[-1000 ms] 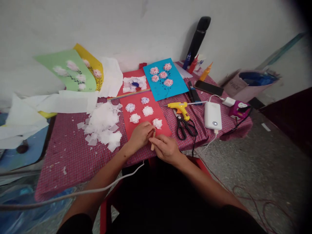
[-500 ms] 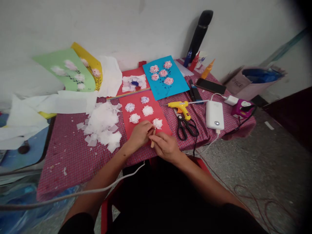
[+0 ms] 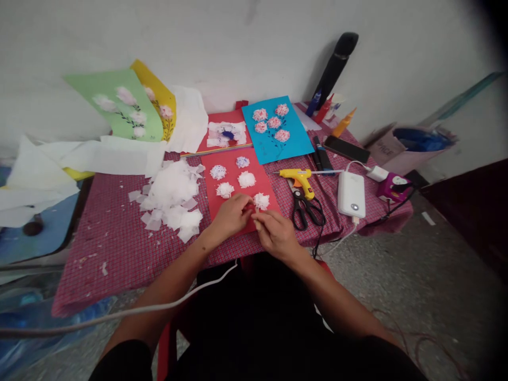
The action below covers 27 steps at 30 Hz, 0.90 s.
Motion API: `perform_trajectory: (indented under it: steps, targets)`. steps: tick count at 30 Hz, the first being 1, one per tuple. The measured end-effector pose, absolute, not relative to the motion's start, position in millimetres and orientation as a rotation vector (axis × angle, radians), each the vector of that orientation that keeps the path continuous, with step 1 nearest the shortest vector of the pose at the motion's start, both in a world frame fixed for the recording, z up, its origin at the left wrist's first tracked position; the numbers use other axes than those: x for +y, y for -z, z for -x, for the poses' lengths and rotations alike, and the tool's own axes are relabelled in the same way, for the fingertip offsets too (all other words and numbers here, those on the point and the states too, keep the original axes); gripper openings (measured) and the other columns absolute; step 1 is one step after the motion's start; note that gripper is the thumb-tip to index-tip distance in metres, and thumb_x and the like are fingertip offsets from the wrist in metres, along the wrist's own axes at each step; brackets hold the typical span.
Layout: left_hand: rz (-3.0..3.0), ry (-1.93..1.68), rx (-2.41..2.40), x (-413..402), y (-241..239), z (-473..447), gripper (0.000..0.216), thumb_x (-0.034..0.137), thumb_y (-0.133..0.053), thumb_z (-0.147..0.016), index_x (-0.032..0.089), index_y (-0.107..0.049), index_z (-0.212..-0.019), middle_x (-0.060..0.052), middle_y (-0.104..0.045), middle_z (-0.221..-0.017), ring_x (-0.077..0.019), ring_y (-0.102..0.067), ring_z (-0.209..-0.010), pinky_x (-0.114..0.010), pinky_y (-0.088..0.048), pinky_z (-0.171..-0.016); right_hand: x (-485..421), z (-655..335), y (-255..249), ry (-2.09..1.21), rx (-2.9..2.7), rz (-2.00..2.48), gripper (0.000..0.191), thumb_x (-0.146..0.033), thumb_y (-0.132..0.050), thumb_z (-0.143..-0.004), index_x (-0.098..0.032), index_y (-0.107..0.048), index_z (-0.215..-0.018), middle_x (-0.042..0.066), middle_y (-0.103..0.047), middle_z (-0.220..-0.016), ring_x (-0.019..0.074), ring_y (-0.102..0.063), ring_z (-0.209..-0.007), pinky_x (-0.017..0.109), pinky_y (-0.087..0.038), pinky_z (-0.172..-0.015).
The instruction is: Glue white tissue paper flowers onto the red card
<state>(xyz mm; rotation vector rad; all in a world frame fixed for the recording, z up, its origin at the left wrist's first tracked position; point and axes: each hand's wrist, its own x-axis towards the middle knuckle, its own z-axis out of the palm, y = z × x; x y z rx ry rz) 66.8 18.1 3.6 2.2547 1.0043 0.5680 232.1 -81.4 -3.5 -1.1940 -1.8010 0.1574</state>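
Here we are, looking down from the head camera at a table covered in red checked cloth (image 3: 113, 254), and the action is right at the near edge! The left hand (image 3: 232, 214) is curled inward, its fingertips up against the right hand (image 3: 277, 235), though whether it's gripping anything is hidden. The right hand has its fingers pinched closed on a thin wooden stick (image 3: 257, 224), with only a sliver showing. Just beyond them sits a white tissue flower (image 3: 261, 201), right beside the fingers, on the near right corner of a red card (image 3: 232, 182). Four more tissue flowers (image 3: 246, 179) sit farther along that card, two of them tinged blue.

Over to the left, a big heap of white tissue squares (image 3: 172, 193) lies on the cloth. At the far end, a blue card (image 3: 296, 143) shows pink flowers, and a green card (image 3: 119, 111) leans with a yellow card (image 3: 164, 100) behind it.

To the right, a yellow hot glue gun (image 3: 297, 177) lies above black-handled scissors (image 3: 304, 211), next to a white power bank (image 3: 351, 194). A phone (image 3: 346, 149) lies farther back, and an orange-capped bottle (image 3: 344, 123) stands near the far edge.
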Motion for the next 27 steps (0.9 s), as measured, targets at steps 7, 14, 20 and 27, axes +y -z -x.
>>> perform_trajectory:
  steps: [7, 14, 20, 27]
  targets:
    - [-2.309, -0.636, 0.955, 21, 3, -65, 0.017, 0.008, -0.058, -0.086, 0.018, -0.062, -0.099, -0.006, -0.067, -0.098, -0.0191, -0.062, -0.089, -0.033, -0.051, -0.081, -58, -241, -26, -0.228, -1.726, 1.367, 0.017, -0.021, -0.056, -0.099, -0.023, -0.072, -0.104, 0.007, -0.078, -0.096, 0.0220, -0.073, -0.089, 0.036, -0.057, -0.083]
    - [-2.405, -0.659, 0.911, 21, 8, -63, 0.013, 0.014, -0.057, -0.091, 0.017, -0.067, -0.100, -0.007, -0.066, -0.095, -0.0206, -0.062, -0.088, -0.035, -0.051, -0.081, -38, -249, -41, -0.328, -1.706, 1.480, 0.016, -0.021, -0.057, -0.096, -0.022, -0.071, -0.087, 0.005, -0.075, -0.082, 0.0220, -0.070, -0.076, 0.034, -0.051, -0.072]
    - [-2.511, -0.592, 0.856, 21, 10, -67, 0.024, 0.017, -0.054, -0.096, 0.015, -0.070, -0.113, -0.011, -0.068, -0.102, -0.0235, -0.064, -0.097, -0.038, -0.054, -0.087, -37, -251, -44, -0.348, -1.732, 1.497, 0.016, -0.023, -0.057, -0.096, -0.022, -0.070, -0.087, 0.005, -0.075, -0.080, 0.0218, -0.070, -0.075, 0.034, -0.050, -0.070]
    - [-2.572, -0.537, 0.881, 22, 11, -68, 0.022, 0.020, -0.054, -0.098, 0.015, -0.071, -0.110, -0.010, -0.067, -0.100, -0.0225, -0.064, -0.094, -0.036, -0.054, -0.085, -41, -249, -43, -0.317, -1.731, 1.464, 0.015, -0.023, -0.057, -0.096, -0.022, -0.071, -0.092, 0.006, -0.077, -0.086, 0.0227, -0.072, -0.081, 0.035, -0.053, -0.075]
